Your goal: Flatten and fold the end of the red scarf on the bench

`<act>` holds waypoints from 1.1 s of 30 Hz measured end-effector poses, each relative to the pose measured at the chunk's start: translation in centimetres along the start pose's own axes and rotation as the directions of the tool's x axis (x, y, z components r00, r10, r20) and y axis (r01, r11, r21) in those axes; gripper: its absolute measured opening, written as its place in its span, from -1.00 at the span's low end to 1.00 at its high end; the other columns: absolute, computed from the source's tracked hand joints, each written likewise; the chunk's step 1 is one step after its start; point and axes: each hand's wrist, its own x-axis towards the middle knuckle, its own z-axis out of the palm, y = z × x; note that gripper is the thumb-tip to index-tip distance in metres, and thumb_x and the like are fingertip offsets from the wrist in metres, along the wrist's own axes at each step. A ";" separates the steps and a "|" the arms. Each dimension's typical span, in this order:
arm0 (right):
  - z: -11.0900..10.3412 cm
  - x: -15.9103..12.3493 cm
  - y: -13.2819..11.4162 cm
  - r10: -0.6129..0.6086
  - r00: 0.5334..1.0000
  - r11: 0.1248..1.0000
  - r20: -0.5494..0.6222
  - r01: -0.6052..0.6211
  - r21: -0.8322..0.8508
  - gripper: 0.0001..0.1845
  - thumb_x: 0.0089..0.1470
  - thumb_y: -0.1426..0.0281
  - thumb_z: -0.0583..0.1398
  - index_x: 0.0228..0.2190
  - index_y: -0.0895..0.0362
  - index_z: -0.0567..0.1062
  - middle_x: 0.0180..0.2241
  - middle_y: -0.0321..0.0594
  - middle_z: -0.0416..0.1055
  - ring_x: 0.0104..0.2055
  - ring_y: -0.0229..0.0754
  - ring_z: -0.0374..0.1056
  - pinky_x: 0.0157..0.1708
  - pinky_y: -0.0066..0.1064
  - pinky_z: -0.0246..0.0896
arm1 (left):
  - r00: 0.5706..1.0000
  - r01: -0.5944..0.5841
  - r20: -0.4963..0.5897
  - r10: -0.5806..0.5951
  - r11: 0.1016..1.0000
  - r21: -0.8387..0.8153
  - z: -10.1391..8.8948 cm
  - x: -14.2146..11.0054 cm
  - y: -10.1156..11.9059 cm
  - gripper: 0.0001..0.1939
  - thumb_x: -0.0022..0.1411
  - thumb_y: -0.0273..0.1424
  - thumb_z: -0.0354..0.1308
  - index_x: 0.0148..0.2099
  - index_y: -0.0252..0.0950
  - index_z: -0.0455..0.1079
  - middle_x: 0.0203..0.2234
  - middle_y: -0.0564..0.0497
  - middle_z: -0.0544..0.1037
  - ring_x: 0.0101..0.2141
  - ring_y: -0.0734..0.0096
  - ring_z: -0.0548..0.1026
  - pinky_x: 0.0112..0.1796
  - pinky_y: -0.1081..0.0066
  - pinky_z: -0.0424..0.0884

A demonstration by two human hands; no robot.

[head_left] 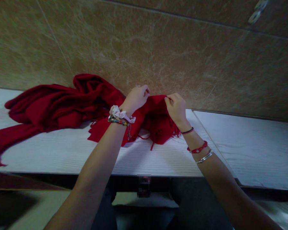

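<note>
- Head view: a brown, marble-patterned tiled wall [182,57] rises behind a white, wood-grained tabletop [249,143].
- Fringed, deep-red woven cloth [86,105] lies on the tabletop against the wall, mostly to the left, with its right-hand part between and below the hands. Whether it is one piece or two, I cannot tell.
- As for progress, the part at the hands looks partly spread, its upper edge fairly straight; the larger left part remains bunched in loose folds, apparently not yet arranged.
- The bare right hand [177,107] has thumb and forefinger closed on the cloth's upper edge.
- The bare left hand [135,99] is over the cloth, fingers curled inward; whether they grip it, I cannot tell.
- A pale, ruffled fabric scrunchie [118,111] circles the left wrist; a shiny silver bangle [204,157] circles the right forearm.
</note>
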 end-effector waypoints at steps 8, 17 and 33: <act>-1.6 1.3 0.8 0.066 0.992 0.996 -0.111 -0.059 0.061 -0.75 0.08 0.36 0.08 -0.58 0.14 0.41 -0.47 -0.23 0.32 -0.39 -0.25 0.25 -0.37 -0.38 0.19 | 0.976 -0.124 0.176 0.127 0.992 -0.028 1.5 -0.8 3.4 -0.50 0.04 -0.30 0.22 0.01 -0.38 0.25 -0.14 -0.14 0.37 -0.18 0.28 0.39 -0.12 0.36 0.29; -2.1 1.0 2.7 -0.014 1.000 0.995 -0.016 0.012 -0.097 -0.84 -0.03 0.44 0.13 -0.60 0.12 0.41 -0.40 -0.16 0.32 -0.32 -0.14 0.28 -0.24 -0.25 0.21 | 0.984 -0.179 -0.001 0.179 0.983 0.030 1.1 -0.4 3.1 -0.74 0.16 -0.56 -0.07 -0.18 -0.35 0.42 -0.27 -0.07 0.44 -0.18 0.30 0.38 -0.08 0.31 0.23; -1.8 0.9 3.8 0.016 0.972 0.983 -0.235 -0.059 -0.174 -0.87 -0.05 0.52 0.01 -0.44 0.09 0.32 -0.31 -0.15 0.27 -0.20 -0.12 0.24 -0.16 -0.19 0.18 | 0.987 -0.158 0.036 0.159 0.987 -0.007 -2.2 -0.3 3.2 -0.82 0.14 -0.46 0.02 -0.35 -0.35 0.45 -0.41 0.01 0.43 -0.23 0.32 0.39 -0.08 0.30 0.24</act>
